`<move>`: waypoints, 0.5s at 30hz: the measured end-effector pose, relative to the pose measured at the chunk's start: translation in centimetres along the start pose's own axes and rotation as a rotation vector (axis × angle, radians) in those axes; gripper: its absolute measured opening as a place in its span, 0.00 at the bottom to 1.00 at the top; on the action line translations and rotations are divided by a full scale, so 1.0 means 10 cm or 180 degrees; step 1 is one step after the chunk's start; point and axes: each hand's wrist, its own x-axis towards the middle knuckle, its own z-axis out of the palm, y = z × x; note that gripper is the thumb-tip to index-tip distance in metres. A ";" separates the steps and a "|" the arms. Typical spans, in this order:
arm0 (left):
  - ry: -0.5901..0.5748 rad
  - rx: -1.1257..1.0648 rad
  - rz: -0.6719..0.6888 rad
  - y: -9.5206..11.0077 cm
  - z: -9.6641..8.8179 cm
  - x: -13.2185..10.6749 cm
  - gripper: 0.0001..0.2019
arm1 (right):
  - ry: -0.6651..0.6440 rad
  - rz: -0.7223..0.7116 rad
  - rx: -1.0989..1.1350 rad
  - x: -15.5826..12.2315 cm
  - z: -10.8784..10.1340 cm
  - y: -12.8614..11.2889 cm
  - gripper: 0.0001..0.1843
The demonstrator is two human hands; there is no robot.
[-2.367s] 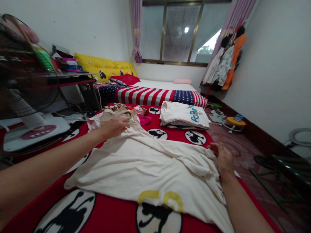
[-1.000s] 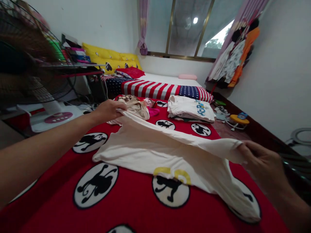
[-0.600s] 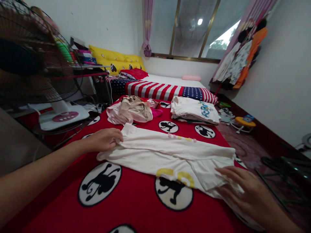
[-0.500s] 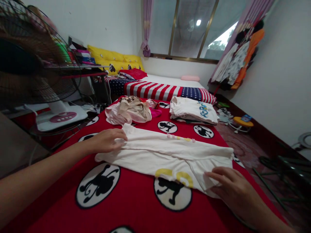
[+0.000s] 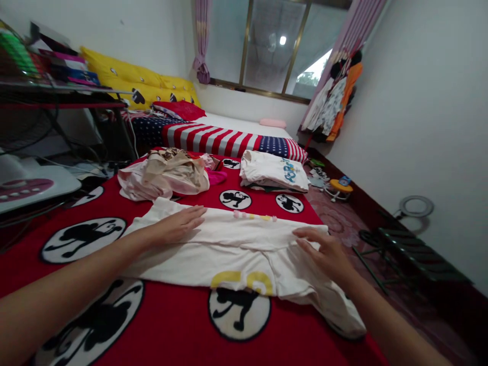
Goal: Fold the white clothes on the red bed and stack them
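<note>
A cream T-shirt with yellow print lies spread on the red blanket with black monkey medallions. Its far part is folded over toward me into a long band. My left hand lies flat on the left end of that folded band, fingers stretched out. My right hand rests palm down on the right end of the shirt, fingers apart, holding nothing.
Behind the shirt lie a rumpled heap of beige and pink clothes and a folded stack of white shirts. A flag-patterned bed stands beyond. A fan base sits at left. A dark folding rack stands right of the bed.
I lifted the shirt's far edge with both hands, folded it toward me and laid it down. Both hands now lie flat on the cloth, moved inward; the view has swung to the right.
</note>
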 end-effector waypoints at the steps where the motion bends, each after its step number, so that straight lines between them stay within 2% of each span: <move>1: -0.0020 0.0032 -0.0033 -0.02 0.02 0.03 0.30 | -0.0131 -0.0164 0.0015 0.07 0.06 -0.01 0.17; 4: -0.0099 0.0205 -0.0144 -0.09 0.10 0.10 0.30 | -0.0789 -0.0570 -0.0264 0.20 0.27 -0.02 0.25; 6: -0.0150 0.0330 -0.0210 -0.14 0.15 0.12 0.31 | -0.1123 -0.0644 -0.0707 0.24 0.41 0.05 0.31; 10: -0.0055 0.0523 -0.0283 -0.21 0.25 0.12 0.32 | -0.1166 -0.0577 -0.1263 0.22 0.55 0.24 0.36; 13: 0.0125 0.0666 -0.0289 -0.22 0.32 0.11 0.31 | -0.1196 -0.0510 -0.1272 0.24 0.53 0.27 0.36; 15: 0.0231 0.0720 -0.0246 -0.22 0.34 0.10 0.31 | -0.1370 -0.0432 -0.1115 0.26 0.46 0.23 0.37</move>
